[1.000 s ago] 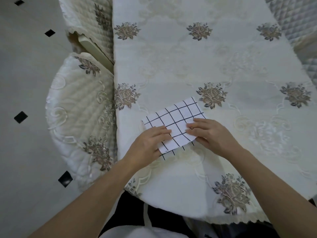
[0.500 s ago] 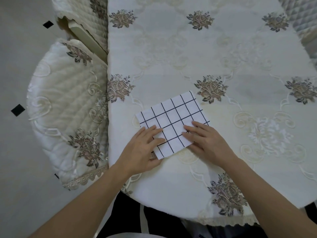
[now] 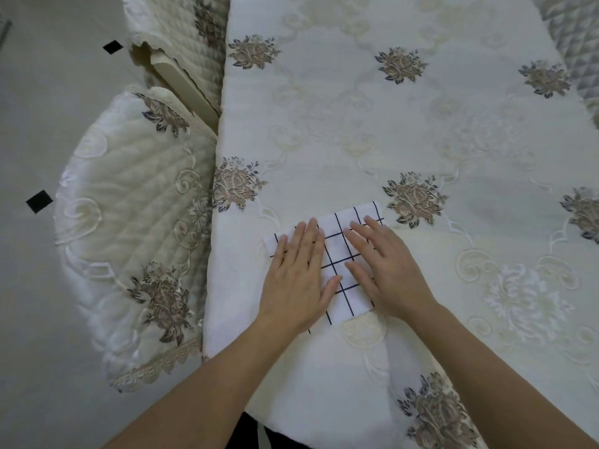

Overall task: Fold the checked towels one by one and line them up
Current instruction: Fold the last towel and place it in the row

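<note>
A folded white towel with a dark checked grid (image 3: 337, 254) lies near the table's front left corner, on the cream flowered tablecloth (image 3: 405, 131). My left hand (image 3: 298, 280) lies flat on its left half, fingers spread and pointing away from me. My right hand (image 3: 385, 267) presses flat on its right half, fingers apart. Both palms cover much of the towel; only its middle strip and far edge show. No other checked towel is in view.
A chair with a quilted cream cover (image 3: 136, 228) stands against the table's left edge, a second chair (image 3: 181, 37) behind it. Grey floor with black diamond tiles (image 3: 39, 201) lies to the left. A quilted chair back (image 3: 570, 43) shows at the top right.
Both hands have slid forward from the towel's near edge onto its top and now lie flat across it. The towel looks narrower than before.
</note>
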### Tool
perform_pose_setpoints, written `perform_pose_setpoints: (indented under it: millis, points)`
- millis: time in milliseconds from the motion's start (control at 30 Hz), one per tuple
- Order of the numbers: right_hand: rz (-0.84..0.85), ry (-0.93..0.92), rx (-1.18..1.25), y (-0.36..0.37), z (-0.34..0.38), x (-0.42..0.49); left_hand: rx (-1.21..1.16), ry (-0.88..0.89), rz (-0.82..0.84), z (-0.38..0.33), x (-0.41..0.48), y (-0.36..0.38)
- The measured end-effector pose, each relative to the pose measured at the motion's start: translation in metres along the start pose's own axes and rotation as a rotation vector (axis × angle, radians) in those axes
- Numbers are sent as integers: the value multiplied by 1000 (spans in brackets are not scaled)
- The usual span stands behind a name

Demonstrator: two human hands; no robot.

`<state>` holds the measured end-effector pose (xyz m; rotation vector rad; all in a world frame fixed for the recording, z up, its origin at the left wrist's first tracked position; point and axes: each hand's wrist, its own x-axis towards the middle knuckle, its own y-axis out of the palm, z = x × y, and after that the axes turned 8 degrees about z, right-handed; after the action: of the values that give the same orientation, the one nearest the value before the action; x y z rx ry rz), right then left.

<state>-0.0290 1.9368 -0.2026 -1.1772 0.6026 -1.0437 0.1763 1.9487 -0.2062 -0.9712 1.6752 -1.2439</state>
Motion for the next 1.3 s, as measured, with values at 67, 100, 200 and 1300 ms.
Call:
perform_pose_setpoints:
  millis: [67, 100, 200, 1300]
  points:
    - [92, 37, -69, 6, 0, 16, 20, -36, 17, -2, 6, 6]
    - [135, 55, -98, 8, 0, 23, 23, -51, 20, -1, 8, 9]
    - [244, 93, -144, 16, -5, 34, 22, -81, 24, 4, 11, 15]
    - [321, 339, -190, 16, -32, 30, -17, -157, 45, 6, -5, 7]
